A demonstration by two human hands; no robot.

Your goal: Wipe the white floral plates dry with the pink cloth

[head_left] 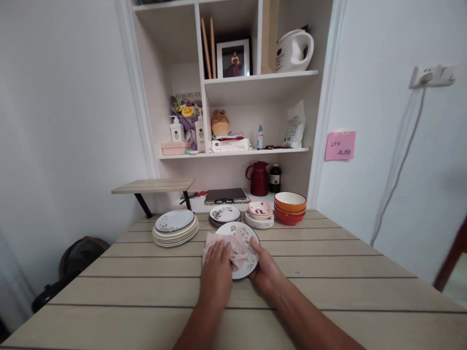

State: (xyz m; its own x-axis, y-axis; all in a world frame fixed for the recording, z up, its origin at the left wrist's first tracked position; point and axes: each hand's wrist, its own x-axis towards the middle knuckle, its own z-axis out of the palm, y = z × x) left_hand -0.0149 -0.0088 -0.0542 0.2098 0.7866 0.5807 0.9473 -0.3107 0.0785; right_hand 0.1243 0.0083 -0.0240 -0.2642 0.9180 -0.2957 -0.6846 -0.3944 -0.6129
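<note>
A white plate (245, 273) with a floral print and dark rim is tilted up toward me above the table. My right hand (265, 266) grips its right edge, thumb on the face and fingers behind. My left hand (216, 265) presses a crumpled pale pink cloth (239, 250) against the plate's left part; the cloth hangs past the rim. Just behind it stand a stack of dark-rimmed floral plates (224, 214) and a small pink-patterned bowl (260, 209) on a stack of small white plates (259, 222).
A stack of larger plates (175, 232) stands at the left, and orange and red bowls (290, 209) are nested at the right. Behind them are a laptop (226, 195), a red jug (259, 178) and a dark bottle (275, 178). A raised wooden stand (153, 185) overhangs the table's back left.
</note>
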